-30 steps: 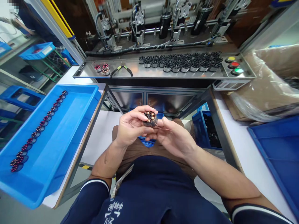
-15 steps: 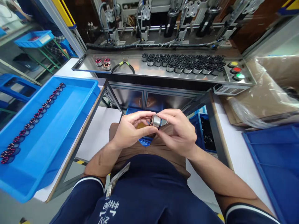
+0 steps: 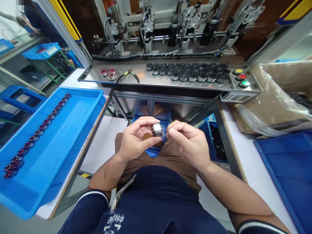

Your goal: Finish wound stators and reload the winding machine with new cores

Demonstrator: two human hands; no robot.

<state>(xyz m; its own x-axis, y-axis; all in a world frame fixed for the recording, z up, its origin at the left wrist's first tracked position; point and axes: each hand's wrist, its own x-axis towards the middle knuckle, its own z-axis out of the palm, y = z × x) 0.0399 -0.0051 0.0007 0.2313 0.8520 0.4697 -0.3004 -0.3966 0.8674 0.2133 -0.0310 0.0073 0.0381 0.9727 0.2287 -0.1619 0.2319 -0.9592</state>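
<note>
My left hand (image 3: pixel 136 138) grips a motor stator (image 3: pixel 157 129) between thumb and fingers above my lap. The stator has a silvery round side and copper windings at its left end. Thin copper wires (image 3: pixel 166 135) trail from its right end. My right hand (image 3: pixel 191 141) is closed in a pinch on these wires, a little apart from the stator's body. On the metal ledge ahead stand several wound stators (image 3: pixel 111 76) with red tops and a pair of cutters with black handles (image 3: pixel 128 74).
Rows of black-topped stators (image 3: pixel 192 74) stand on the machine's ledge (image 3: pixel 146 85), left of coloured push buttons (image 3: pixel 241 77). At left, a blue tray (image 3: pixel 60 139) holds a line of wound stators (image 3: pixel 39 132). A blue bin (image 3: pixel 287 169) and a plastic-lined carton (image 3: pixel 273 107) lie at right.
My right hand has drawn off the stator's body to the right and now pinches its wires. The stator has turned and shifted slightly left in my left hand.
</note>
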